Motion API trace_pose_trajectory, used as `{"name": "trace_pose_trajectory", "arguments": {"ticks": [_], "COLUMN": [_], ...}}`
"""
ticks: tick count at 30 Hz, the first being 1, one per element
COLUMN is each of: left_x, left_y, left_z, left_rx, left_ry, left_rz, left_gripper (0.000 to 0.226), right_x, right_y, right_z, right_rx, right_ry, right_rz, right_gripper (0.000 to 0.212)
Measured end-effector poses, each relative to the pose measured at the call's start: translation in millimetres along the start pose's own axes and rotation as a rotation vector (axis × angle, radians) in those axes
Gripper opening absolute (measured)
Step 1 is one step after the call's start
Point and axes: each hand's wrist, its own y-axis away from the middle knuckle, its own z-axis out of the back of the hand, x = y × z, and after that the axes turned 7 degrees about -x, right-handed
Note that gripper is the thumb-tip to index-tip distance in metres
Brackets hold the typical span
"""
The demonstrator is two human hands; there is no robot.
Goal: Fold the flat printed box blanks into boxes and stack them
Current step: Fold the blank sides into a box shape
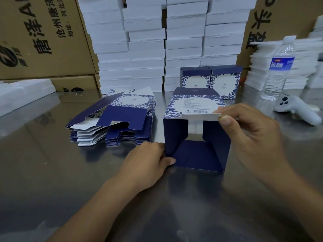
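Observation:
A blue-and-white printed box (192, 105) lies on its side on the steel table, its open end facing me with the dark blue flaps spread. My left hand (150, 159) grips its lower left corner, thumb on the bottom flap. My right hand (248, 130) pinches the white edge of the top flap at the upper right corner. A pile of flat printed blanks (120, 119) lies to the left of the box. Two folded boxes (211, 79) stand side by side behind it.
White foam boxes (166, 41) are stacked high along the back, between brown cartons (43, 37). At the right stand a water bottle (277, 70), a white hand controller (295, 109) and more white foam pieces (304, 67). The steel table (52, 172) reflects light.

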Motion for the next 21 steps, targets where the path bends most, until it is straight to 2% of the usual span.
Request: {"name": "trace_pose_trajectory", "arguments": {"ticks": [7,13,17,21], "left_x": [1.6,2.9,3.2,14.5], "left_y": [-1.3,-0.3,-0.6,-2.6], "left_z": [-2.3,0.3,2.4,19.2], "left_rx": [-0.008,0.035,0.036,0.112], "left_ry": [0.083,0.032,0.032,0.083], "left_rz": [-0.001,-0.055,-0.055,0.009], "left_gripper": [0.024,0.020,0.023,0.022], "right_x": [-0.9,-2.7,-4.1,-3.7], "right_y": [-0.6,-0.2,-0.5,-1.6], "right_z": [1.3,1.4,2.3,2.9], "right_rx": [-0.003,-0.013,-0.015,-0.012], "right_ry": [0.013,0.018,-0.024,-0.031], "right_rz": [0.018,0.002,-0.005,0.006], "right_gripper": [0.024,0.017,0.036,0.037]}}
